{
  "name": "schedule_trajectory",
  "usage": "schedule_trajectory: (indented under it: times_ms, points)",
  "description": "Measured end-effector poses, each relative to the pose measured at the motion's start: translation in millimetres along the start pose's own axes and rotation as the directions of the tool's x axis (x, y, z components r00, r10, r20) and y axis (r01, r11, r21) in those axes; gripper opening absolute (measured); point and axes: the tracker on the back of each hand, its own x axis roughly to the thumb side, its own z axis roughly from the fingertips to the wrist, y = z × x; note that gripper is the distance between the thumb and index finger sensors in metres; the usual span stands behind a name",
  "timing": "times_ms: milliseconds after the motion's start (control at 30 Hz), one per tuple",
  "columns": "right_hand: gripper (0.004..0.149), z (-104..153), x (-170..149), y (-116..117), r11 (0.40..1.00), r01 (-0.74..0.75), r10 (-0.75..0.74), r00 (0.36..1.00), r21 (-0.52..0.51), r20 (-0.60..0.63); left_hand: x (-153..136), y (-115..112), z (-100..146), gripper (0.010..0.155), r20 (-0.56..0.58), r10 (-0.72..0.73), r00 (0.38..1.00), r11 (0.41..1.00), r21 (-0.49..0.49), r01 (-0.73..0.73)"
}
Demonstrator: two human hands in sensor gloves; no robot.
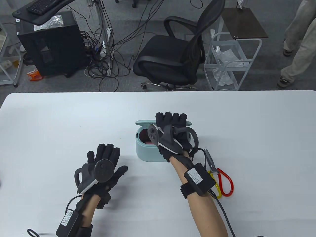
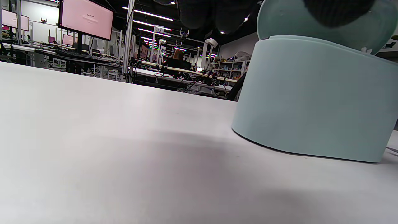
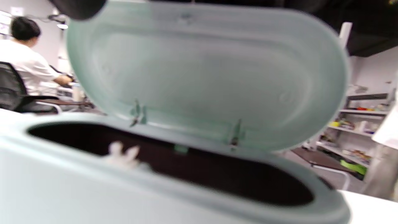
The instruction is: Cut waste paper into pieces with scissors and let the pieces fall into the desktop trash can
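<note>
The mint-green desktop trash can (image 1: pixel 148 151) stands mid-table with its lid (image 1: pixel 142 122) tipped up at the back. My right hand (image 1: pixel 172 123) reaches over the can, its fingers laid on the lid's top edge and holding nothing. In the right wrist view the lid (image 3: pixel 202 71) stands raised over the dark opening of the can (image 3: pixel 93 193), where a pale scrap (image 3: pixel 122 154) shows. Pink pieces (image 1: pixel 145 138) lie inside. The scissors (image 1: pixel 214 167), with red and yellow handles, lie closed on the table right of my forearm. My left hand (image 1: pixel 106 158) is spread flat, empty, left of the can (image 2: pixel 311 102).
Bare white table (image 1: pixel 49 128) stretches to the left and right of the can. Beyond the far edge stand a black office chair (image 1: pixel 177 54), a white cart (image 1: pixel 229 64) and a computer tower (image 1: pixel 49 42). A person's legs (image 1: pixel 296 44) show at the far right.
</note>
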Motion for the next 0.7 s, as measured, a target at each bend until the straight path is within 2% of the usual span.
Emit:
schedule_trajectory:
  times_ms: [133, 300, 467, 567, 700]
  points:
    - [0.074, 23.4, 3.5, 15.2, 0.991, 0.125, -0.127, 0.990, 0.053, 0.052, 0.3, -0.2, 0.0, 0.084, -0.001, 0.000, 1.000, 1.000, -0.005, 0.000]
    - [0.080, 45.6, 12.3, 39.7, 0.999, -0.008, 0.004, 0.992, 0.033, 0.123, 0.3, -0.4, 0.2, 0.084, -0.003, 0.002, 1.000, 1.000, -0.005, -0.002]
    - [0.084, 57.5, 17.7, 60.3, 0.999, -0.018, 0.012, 0.991, 0.042, 0.133, 0.8, -0.7, 0.3, 0.084, -0.004, 0.001, 1.000, 1.000, -0.007, -0.001]
    - [0.086, 60.4, 20.6, 66.1, 0.999, -0.038, 0.035, 0.991, 0.020, 0.132, 1.1, -0.8, 0.3, 0.084, -0.002, 0.001, 1.000, 1.000, -0.006, -0.001]
    - [0.088, 60.7, 21.2, 66.2, 0.998, -0.040, 0.033, 0.991, 0.050, 0.133, 1.3, -1.2, 0.1, 0.084, 0.000, 0.001, 1.000, 1.000, -0.005, -0.001]
